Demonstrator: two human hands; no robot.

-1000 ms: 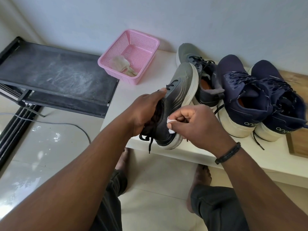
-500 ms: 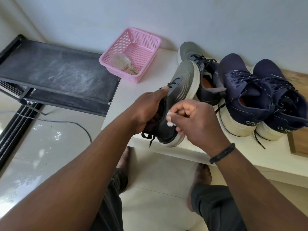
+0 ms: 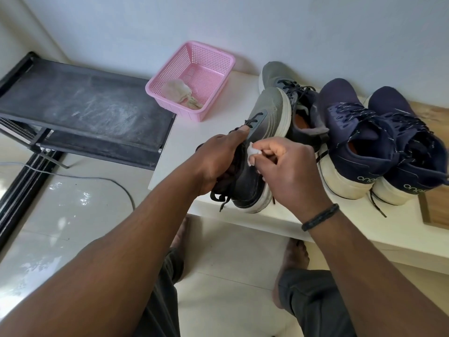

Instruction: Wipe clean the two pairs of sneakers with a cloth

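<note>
The fingers [image 3: 267, 152] of the right hand [image 3: 289, 171] curl round a small white cloth [image 3: 252, 153] and press it against the dark side of a grey sneaker [image 3: 260, 147]. The left hand [image 3: 218, 161] grips that sneaker at its opening, thumb lying up along the laces, and holds it tilted on its side above the near edge of the white table [image 3: 206, 132], toe pointing far. A black band [image 3: 320, 217] circles the right wrist. Just right of the held shoe, the second grey sneaker [image 3: 291, 103] stands on the table, and further right the two navy sneakers [image 3: 379, 142] stand side by side, heels near. At the table's far left corner sits a pink basket [image 3: 213, 62] with a crumpled pale rag [image 3: 179, 92] inside. Left of the table stands a dusty black rack [image 3: 82, 110], with a thin cable [image 3: 97, 178] lying on the floor near it.
</note>
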